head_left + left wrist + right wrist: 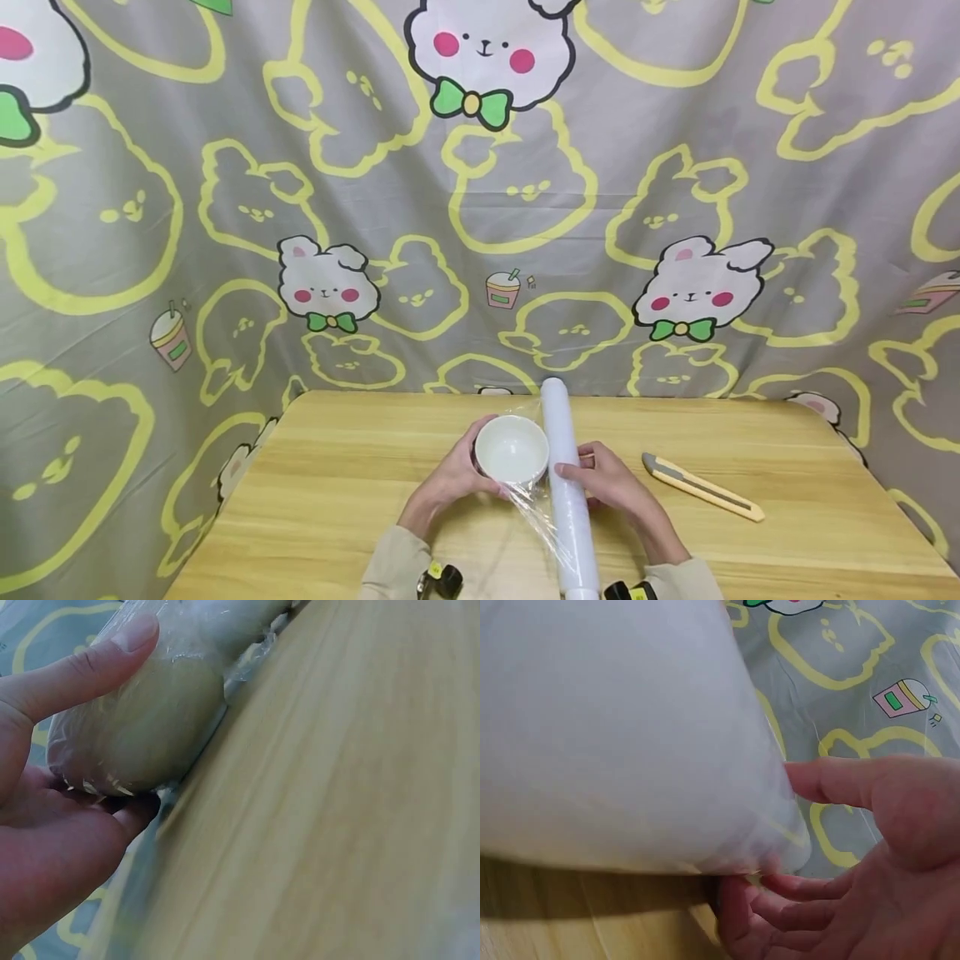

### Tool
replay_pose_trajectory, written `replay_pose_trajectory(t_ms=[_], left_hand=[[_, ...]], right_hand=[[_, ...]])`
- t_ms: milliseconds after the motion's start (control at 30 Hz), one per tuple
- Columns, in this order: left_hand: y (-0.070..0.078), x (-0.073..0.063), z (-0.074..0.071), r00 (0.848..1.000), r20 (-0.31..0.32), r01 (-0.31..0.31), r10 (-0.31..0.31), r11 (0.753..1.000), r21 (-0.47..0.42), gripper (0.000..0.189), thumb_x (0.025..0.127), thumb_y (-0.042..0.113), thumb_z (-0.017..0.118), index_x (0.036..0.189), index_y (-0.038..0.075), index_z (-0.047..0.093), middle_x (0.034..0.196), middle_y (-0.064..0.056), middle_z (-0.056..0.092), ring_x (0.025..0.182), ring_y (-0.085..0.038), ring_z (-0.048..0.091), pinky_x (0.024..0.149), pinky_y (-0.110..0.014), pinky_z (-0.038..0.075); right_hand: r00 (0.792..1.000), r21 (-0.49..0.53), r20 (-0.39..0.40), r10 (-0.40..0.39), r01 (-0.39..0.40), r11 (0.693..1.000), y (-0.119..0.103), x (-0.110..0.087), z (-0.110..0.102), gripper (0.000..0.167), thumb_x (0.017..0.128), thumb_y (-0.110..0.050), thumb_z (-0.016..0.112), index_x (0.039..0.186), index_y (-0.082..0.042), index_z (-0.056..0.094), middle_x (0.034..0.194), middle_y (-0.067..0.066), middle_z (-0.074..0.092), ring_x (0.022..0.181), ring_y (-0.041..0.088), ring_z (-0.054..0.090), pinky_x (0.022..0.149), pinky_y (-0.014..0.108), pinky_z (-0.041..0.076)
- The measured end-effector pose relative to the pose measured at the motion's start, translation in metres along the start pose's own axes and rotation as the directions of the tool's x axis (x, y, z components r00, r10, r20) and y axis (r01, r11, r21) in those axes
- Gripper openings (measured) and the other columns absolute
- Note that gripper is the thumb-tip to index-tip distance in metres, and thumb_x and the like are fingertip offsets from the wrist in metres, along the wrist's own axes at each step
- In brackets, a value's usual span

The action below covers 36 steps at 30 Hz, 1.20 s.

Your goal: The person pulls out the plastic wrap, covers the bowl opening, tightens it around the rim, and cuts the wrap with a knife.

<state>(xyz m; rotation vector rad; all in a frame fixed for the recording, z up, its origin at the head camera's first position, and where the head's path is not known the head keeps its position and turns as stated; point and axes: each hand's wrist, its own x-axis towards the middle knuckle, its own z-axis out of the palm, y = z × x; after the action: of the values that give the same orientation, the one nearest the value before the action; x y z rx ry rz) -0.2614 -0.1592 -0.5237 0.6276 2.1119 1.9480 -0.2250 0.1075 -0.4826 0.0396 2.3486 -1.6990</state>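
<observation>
Head view, roll: we see a long white roll of film pointing away from the person, its far end toward the patterned curtain, above a wooden table.
Head view, bowl: just left of the roll, near its middle, we see a white bowl with its opening facing up; whether the two touch, we cannot tell.
Head view, film: a clear sheet runs left from the roll to the bowl, bunched into folds on the person's side.
Head view, left hand: left of the roll, we see the left hand curved round the bowl's outer side, fingers toward the far side and thumb at the near side, gripping it.
Head view, right hand: at the roll's right side, we see the right hand holding it, thumb laid on top and the other fingers bent down its side.
Head view, cutter: to the right of the roll and well apart from it lies a yellow and grey cutter, slanted.
Left wrist view, left hand: we see the thumb stretched along the film-covered bowl and the fingers bent against its other side.
Right wrist view, right hand: the roll looms large here; we see the thumb tip pressing its edge and the fingers curled in at its underside.
</observation>
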Motion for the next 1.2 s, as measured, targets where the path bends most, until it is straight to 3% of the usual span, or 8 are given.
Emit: replay_pose_trajectory(t_ms=[300, 567, 667, 767, 833, 1033, 1200], left_hand=[[-0.002, 0.002, 0.000, 1.000, 0.018, -0.006, 0.006, 1.000, -0.007, 0.117, 0.057, -0.014, 0.087, 0.158, 0.004, 0.029, 0.152, -0.023, 0.042, 0.136, -0.040, 0.045, 0.117, -0.050, 0.034], [0.000, 0.002, -0.002, 1.000, -0.004, 0.001, -0.001, 1.000, 0.019, 0.117, 0.056, -0.012, 0.088, 0.157, 0.006, 0.032, 0.151, -0.021, 0.045, 0.134, -0.039, 0.047, 0.116, -0.052, 0.035], [0.001, 0.001, -0.003, 1.000, 0.004, 0.002, -0.002, 1.000, 0.018, 0.117, 0.056, -0.012, 0.089, 0.157, 0.007, 0.032, 0.151, -0.020, 0.044, 0.133, -0.038, 0.047, 0.115, -0.050, 0.037], [0.002, 0.000, -0.006, 1.000, 0.025, -0.001, 0.001, 1.000, 0.009, 0.117, 0.057, -0.013, 0.088, 0.158, 0.006, 0.032, 0.152, -0.019, 0.043, 0.133, -0.037, 0.047, 0.114, -0.047, 0.038], [0.003, -0.001, -0.009, 0.999, 0.037, -0.004, 0.004, 1.000, 0.009, 0.116, 0.058, -0.013, 0.088, 0.158, 0.006, 0.031, 0.152, -0.019, 0.043, 0.134, -0.037, 0.047, 0.115, -0.045, 0.038], [0.003, -0.004, -0.015, 0.998, 0.051, -0.030, 0.029, 0.999, 0.019, 0.115, 0.059, -0.014, 0.087, 0.157, 0.002, 0.030, 0.152, -0.023, 0.043, 0.134, -0.037, 0.046, 0.115, -0.041, 0.037], [0.003, -0.008, -0.019, 0.996, 0.078, -0.052, 0.051, 0.999, 0.012, 0.114, 0.059, -0.014, 0.086, 0.157, 0.000, 0.029, 0.152, -0.025, 0.041, 0.134, -0.037, 0.045, 0.115, -0.038, 0.036]], right_hand=[[1.000, 0.121, 0.026, 0.010, -0.013, 0.993, 0.003, -0.001, -0.008, 0.071, 0.091, -0.016, 0.072, 0.143, 0.014, 0.034, 0.112, 0.026, 0.063, 0.090, 0.030, 0.067, 0.074, 0.048, 0.060], [0.995, 0.246, 0.097, -0.002, -0.022, 0.969, 0.007, 0.003, -0.011, 0.073, 0.094, -0.015, 0.071, 0.145, 0.014, 0.027, 0.118, 0.029, 0.055, 0.097, 0.034, 0.063, 0.079, 0.051, 0.058], [0.978, 0.326, 0.208, -0.022, -0.048, 0.944, 0.010, 0.005, -0.016, 0.071, 0.101, -0.024, 0.061, 0.147, 0.011, 0.021, 0.117, 0.026, 0.055, 0.100, 0.032, 0.064, 0.082, 0.049, 0.057], [0.945, 0.406, 0.324, -0.051, -0.090, 0.910, 0.013, 0.006, -0.020, 0.062, 0.108, -0.034, 0.044, 0.145, 0.008, 0.018, 0.113, 0.019, 0.055, 0.099, 0.028, 0.065, 0.084, 0.045, 0.057], [0.930, 0.440, 0.363, -0.057, -0.117, 0.891, 0.014, 0.006, -0.022, 0.058, 0.110, -0.038, 0.037, 0.143, 0.005, 0.015, 0.111, 0.016, 0.053, 0.097, 0.026, 0.064, 0.083, 0.044, 0.057], [0.944, 0.459, 0.329, -0.023, -0.139, 0.877, 0.015, 0.007, -0.020, 0.066, 0.107, -0.038, 0.047, 0.148, 0.002, 0.013, 0.117, 0.016, 0.053, 0.099, 0.026, 0.060, 0.084, 0.045, 0.056], [0.929, 0.497, 0.365, -0.059, -0.141, 0.856, 0.014, 0.008, -0.022, 0.069, 0.107, -0.034, 0.049, 0.148, 0.005, 0.010, 0.118, 0.022, 0.052, 0.104, 0.032, 0.066, 0.090, 0.052, 0.056]])
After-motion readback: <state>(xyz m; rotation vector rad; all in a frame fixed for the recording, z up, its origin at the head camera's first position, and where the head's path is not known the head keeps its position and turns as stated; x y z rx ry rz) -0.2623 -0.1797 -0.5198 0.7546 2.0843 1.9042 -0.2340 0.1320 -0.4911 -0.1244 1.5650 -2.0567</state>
